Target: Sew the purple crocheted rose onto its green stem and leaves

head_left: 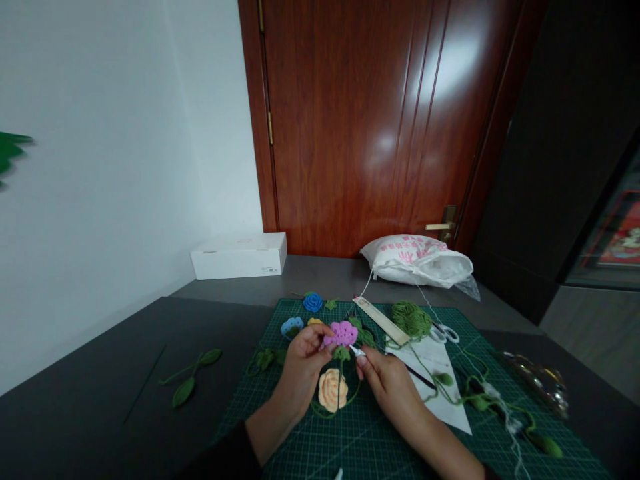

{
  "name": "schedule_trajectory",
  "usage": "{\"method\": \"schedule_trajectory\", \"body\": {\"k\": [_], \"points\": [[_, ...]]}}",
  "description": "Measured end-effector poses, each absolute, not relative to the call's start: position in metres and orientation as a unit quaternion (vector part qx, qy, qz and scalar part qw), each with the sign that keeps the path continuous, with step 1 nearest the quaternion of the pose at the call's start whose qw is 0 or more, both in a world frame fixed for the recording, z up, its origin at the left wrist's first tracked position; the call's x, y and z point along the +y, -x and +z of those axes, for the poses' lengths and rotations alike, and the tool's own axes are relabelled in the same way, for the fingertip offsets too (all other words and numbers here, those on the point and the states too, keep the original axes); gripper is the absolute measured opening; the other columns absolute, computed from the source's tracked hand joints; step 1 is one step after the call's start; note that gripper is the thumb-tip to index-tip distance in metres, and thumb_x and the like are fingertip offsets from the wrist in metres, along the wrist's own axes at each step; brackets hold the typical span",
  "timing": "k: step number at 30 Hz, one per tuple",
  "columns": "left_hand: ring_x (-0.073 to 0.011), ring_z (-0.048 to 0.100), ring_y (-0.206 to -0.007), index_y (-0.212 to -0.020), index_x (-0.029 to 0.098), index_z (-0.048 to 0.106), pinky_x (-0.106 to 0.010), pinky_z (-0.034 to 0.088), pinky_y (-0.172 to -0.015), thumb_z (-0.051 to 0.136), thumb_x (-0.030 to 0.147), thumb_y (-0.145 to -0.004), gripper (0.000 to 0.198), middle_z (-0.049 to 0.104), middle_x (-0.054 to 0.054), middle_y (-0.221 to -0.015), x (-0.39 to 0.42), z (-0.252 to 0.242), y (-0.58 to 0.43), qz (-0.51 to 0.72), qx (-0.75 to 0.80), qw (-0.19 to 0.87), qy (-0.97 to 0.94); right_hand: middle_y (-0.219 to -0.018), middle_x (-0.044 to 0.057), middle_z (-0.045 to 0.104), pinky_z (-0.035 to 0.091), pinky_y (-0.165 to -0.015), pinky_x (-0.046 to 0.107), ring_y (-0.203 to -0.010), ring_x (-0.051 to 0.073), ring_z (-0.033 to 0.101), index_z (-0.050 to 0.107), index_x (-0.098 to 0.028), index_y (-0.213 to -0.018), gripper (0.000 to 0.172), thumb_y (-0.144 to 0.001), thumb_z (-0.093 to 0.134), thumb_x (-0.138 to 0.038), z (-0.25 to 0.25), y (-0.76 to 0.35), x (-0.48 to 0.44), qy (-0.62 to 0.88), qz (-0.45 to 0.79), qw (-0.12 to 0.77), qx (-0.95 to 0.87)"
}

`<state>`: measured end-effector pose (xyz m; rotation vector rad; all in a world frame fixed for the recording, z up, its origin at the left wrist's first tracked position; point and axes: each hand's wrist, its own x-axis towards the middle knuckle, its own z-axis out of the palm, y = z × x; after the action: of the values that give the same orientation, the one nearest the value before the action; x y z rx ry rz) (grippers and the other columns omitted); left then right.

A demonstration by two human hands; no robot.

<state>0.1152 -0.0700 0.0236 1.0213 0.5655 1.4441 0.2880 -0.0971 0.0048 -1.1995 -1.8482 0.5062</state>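
Note:
My left hand (301,363) pinches a purple crocheted flower (341,333) with a green base, holding it just above the green cutting mat (370,433). My right hand (389,381) is closed on a thin crochet hook (417,377) whose pale tip touches the flower's green underside. A peach crocheted rose (333,389) with a green stem lies on the mat between my wrists. A ball of green yarn (411,318) sits behind my right hand, its strand trailing across the mat.
Blue flowers (313,302), scissors (444,332), a wooden ruler (380,321), white paper (440,373) and green leaf strands (500,407) lie on the mat. Loose leaves (190,380) rest on the dark table at left. A white box (239,255) and a plastic bag (420,260) sit by the door.

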Motion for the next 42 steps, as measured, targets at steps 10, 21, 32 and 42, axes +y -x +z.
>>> {"method": "schedule_trajectory", "body": {"k": [10, 21, 32, 42], "points": [[-0.0164, 0.063, -0.081, -0.081, 0.016, 0.069, -0.025, 0.048, -0.074, 0.076, 0.005, -0.064, 0.021, 0.07, -0.003, -0.086, -0.072, 0.022, -0.117, 0.615, 0.251, 0.597, -0.451, -0.062, 0.003, 0.064, 0.032, -0.056, 0.027, -0.056, 0.019, 0.06, 0.055, -0.022, -0.073, 0.039, -0.101, 0.031, -0.035, 0.007, -0.286, -0.1, 0.497, 0.128, 0.375, -0.772], [-0.0169, 0.063, -0.084, -0.082, 0.016, 0.069, -0.027, 0.048, -0.079, 0.076, 0.006, -0.066, 0.02, 0.07, -0.003, -0.087, -0.071, 0.023, -0.117, 0.617, 0.255, 0.587, -0.458, -0.062, 0.003, 0.065, 0.032, -0.054, 0.026, -0.056, 0.017, 0.063, 0.056, -0.021, -0.075, 0.045, -0.104, 0.027, -0.037, 0.006, -0.284, -0.101, 0.507, 0.074, 0.357, -0.781], [-0.0171, 0.063, -0.084, -0.084, 0.017, 0.069, -0.027, 0.048, -0.078, 0.073, 0.006, -0.07, 0.018, 0.07, -0.002, -0.085, -0.072, 0.023, -0.117, 0.609, 0.266, 0.568, -0.486, -0.063, 0.002, 0.067, 0.035, -0.057, 0.026, -0.057, 0.017, 0.066, 0.058, -0.02, -0.077, 0.044, -0.105, 0.027, -0.033, 0.012, -0.287, -0.104, 0.512, 0.021, 0.345, -0.787], [-0.018, 0.062, -0.086, -0.084, 0.017, 0.069, -0.027, 0.047, -0.079, 0.073, 0.007, -0.07, 0.018, 0.069, -0.003, -0.087, -0.066, 0.018, -0.115, 0.609, 0.266, 0.549, -0.507, -0.067, 0.005, 0.072, 0.03, -0.055, 0.029, -0.059, 0.021, 0.069, 0.062, -0.019, -0.081, 0.028, -0.1, 0.041, -0.026, 0.015, -0.287, -0.105, 0.514, -0.02, 0.307, -0.801]]}}
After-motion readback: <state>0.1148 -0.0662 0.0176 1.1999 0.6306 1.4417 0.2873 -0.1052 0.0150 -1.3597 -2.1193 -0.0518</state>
